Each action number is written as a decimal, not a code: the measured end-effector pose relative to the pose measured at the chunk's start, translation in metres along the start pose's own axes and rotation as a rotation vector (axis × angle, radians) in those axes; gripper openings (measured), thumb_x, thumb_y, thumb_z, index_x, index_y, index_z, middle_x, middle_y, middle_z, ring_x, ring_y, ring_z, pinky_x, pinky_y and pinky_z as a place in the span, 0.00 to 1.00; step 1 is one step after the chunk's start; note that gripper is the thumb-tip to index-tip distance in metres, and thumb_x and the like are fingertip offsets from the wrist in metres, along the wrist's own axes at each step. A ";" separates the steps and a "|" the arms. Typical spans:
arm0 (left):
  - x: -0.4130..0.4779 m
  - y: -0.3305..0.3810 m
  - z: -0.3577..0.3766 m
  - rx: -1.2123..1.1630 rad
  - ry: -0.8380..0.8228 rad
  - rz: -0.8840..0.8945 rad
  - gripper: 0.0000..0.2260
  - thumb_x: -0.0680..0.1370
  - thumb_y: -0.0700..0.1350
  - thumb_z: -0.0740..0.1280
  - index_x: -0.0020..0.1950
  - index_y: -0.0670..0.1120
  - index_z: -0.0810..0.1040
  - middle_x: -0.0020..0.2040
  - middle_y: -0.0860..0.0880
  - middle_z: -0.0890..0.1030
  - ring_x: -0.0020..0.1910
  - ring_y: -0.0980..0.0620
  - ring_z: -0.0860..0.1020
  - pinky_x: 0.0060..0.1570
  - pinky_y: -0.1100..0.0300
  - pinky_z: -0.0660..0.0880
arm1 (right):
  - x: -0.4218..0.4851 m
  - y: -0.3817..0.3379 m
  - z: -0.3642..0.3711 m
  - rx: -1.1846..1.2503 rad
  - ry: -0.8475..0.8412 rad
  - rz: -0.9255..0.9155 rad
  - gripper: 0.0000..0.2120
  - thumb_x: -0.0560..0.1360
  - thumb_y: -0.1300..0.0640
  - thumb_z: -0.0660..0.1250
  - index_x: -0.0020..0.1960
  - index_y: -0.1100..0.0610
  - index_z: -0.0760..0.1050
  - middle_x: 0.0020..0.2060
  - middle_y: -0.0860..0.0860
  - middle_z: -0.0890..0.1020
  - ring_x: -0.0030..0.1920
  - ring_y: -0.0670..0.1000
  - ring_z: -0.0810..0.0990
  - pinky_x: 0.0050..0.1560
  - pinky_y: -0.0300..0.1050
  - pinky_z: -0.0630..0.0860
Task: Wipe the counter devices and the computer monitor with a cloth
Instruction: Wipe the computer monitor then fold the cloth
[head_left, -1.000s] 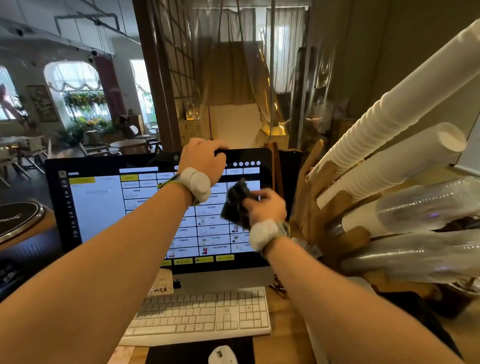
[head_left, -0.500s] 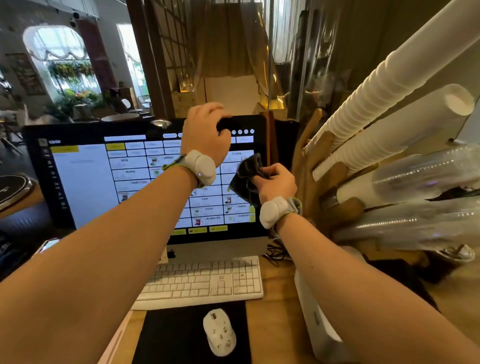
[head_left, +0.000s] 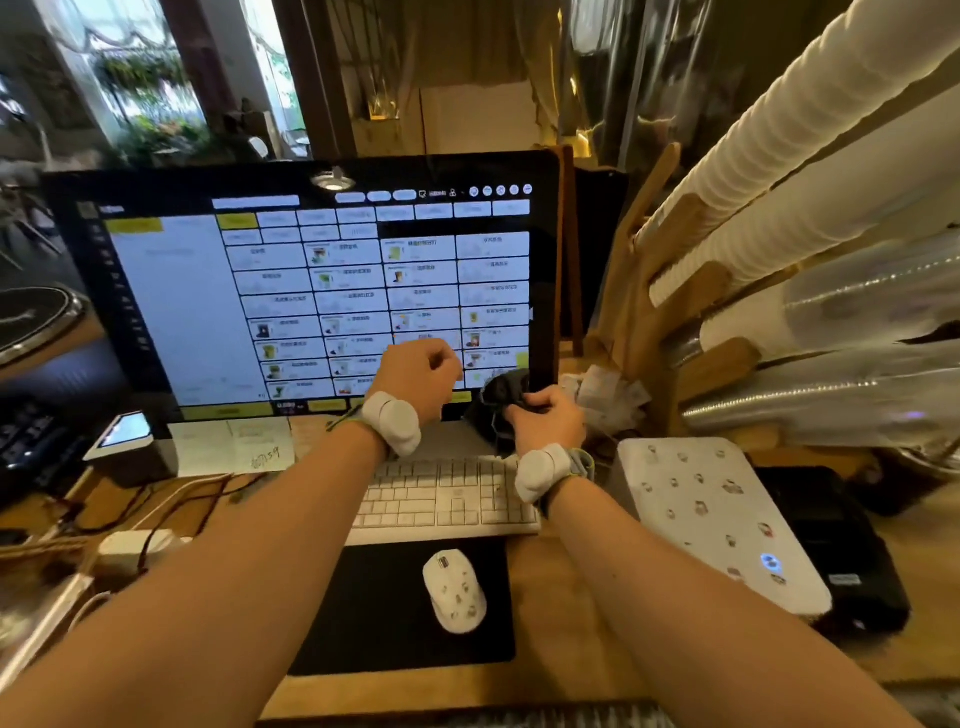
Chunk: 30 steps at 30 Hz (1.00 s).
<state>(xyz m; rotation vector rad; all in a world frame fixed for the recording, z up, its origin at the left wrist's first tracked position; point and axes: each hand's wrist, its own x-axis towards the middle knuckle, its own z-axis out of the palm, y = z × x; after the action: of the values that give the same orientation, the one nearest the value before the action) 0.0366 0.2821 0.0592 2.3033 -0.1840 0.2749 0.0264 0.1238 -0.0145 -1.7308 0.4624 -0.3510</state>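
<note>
The black-framed computer monitor stands lit on the wooden counter, showing a grid of menu tiles. My right hand grips a dark cloth at the monitor's lower right corner. My left hand hovers in front of the lower part of the screen with its fingers curled, holding nothing. A white keyboard lies under both wrists. A white mouse sits on a black mouse pad.
A white box-shaped device with stickers and a black printer stand at the right. Stacked paper and plastic cups in a wooden rack lean over the right side. A small tablet, paper notes and cables lie at the left.
Both hands have dropped from the monitor's top edge and upper right to its lower right corner. The left hand let go of the top edge. The camera tilted down, showing more counter.
</note>
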 end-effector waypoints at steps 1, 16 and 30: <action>-0.005 -0.010 -0.001 0.028 0.011 -0.029 0.11 0.80 0.43 0.63 0.39 0.41 0.79 0.30 0.41 0.79 0.24 0.47 0.76 0.31 0.49 0.80 | -0.006 0.001 0.009 0.008 -0.008 0.007 0.07 0.68 0.60 0.76 0.40 0.56 0.78 0.36 0.50 0.82 0.34 0.47 0.78 0.33 0.39 0.76; -0.039 -0.061 0.005 0.077 0.020 -0.239 0.12 0.76 0.44 0.61 0.40 0.38 0.79 0.29 0.37 0.77 0.26 0.47 0.74 0.27 0.51 0.77 | -0.024 0.014 0.033 0.048 -0.063 0.073 0.06 0.70 0.58 0.75 0.43 0.57 0.79 0.38 0.50 0.82 0.33 0.44 0.77 0.28 0.33 0.70; -0.058 -0.060 0.063 0.070 -0.426 -0.316 0.18 0.77 0.56 0.65 0.60 0.46 0.77 0.53 0.49 0.83 0.48 0.47 0.83 0.49 0.51 0.81 | -0.019 0.049 -0.014 0.148 -0.194 0.403 0.06 0.74 0.60 0.70 0.48 0.52 0.75 0.45 0.55 0.81 0.40 0.56 0.80 0.46 0.58 0.83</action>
<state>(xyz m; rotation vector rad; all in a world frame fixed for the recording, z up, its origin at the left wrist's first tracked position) 0.0022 0.2790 -0.0393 2.3923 -0.0203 -0.3780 -0.0024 0.1125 -0.0597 -1.4692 0.6121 0.0703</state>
